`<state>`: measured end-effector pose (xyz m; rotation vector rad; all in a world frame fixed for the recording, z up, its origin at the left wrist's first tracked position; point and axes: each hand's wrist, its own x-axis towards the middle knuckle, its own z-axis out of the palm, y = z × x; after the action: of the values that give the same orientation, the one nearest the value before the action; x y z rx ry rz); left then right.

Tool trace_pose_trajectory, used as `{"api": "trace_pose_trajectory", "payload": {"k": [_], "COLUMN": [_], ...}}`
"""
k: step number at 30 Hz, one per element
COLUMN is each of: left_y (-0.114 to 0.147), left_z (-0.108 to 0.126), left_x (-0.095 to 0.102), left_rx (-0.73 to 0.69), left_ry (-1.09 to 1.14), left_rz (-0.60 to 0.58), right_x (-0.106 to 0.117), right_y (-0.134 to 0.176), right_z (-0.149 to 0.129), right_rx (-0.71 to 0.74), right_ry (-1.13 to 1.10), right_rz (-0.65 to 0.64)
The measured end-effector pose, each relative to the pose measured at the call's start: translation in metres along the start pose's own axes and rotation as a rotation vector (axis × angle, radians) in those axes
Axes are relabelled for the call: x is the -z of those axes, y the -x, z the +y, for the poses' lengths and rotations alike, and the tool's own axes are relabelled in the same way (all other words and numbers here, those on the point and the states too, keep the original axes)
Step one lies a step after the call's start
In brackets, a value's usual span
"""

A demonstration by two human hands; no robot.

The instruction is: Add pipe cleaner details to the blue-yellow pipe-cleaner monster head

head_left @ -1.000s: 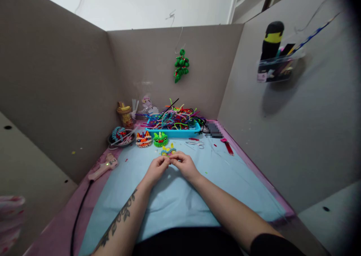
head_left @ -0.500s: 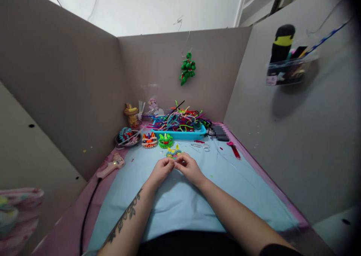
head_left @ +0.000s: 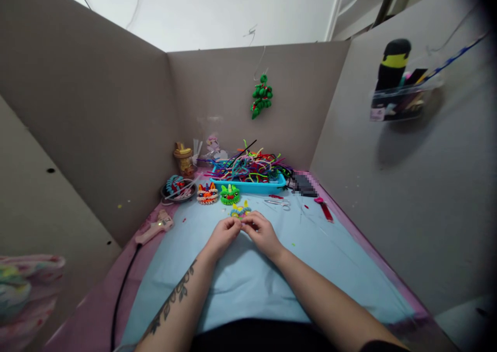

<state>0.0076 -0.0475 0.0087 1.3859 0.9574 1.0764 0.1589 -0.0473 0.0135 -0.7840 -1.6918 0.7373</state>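
Observation:
My left hand (head_left: pixel 226 233) and my right hand (head_left: pixel 263 233) meet over the middle of the blue cloth, fingertips pinched together. Between them is something tiny, mostly hidden by the fingers and too small to name. Just beyond the fingertips lies a yellow and light-blue fuzzy figure (head_left: pixel 240 209), partly covered by my hands. Behind it stand a green fuzzy animal head (head_left: pixel 230 194) and an orange and white one (head_left: pixel 207 193).
A blue tray (head_left: pixel 248 186) heaped with pipe cleaners stands at the back. Scissors (head_left: pixel 278 203) and a red-handled tool (head_left: pixel 324 210) lie right. On the left are a pink glue gun (head_left: pixel 155 229) and a dark bowl (head_left: pixel 178 193). Grey panels (head_left: pixel 217 93) enclose the table.
The view has shifted slightly, so the surroundings sit a little further right and lower. Both hands keep nearly the same pinched pose.

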Motion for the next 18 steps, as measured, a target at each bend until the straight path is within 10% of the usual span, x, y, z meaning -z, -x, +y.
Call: {"api": "trace_pose_trajectory", "payload": {"k": [18], "left_y": [-0.0012], "left_z": [0.0016], "left_x": [0.0022], "left_rx": [0.039], "left_ry": [-0.051], "left_rz": [0.060], "right_x": [-0.0050], "right_y": [-0.0017], "right_z": [0.0007], "right_rx": [-0.029], "right_ry": [-0.015], "right_rz": [0.050]}}
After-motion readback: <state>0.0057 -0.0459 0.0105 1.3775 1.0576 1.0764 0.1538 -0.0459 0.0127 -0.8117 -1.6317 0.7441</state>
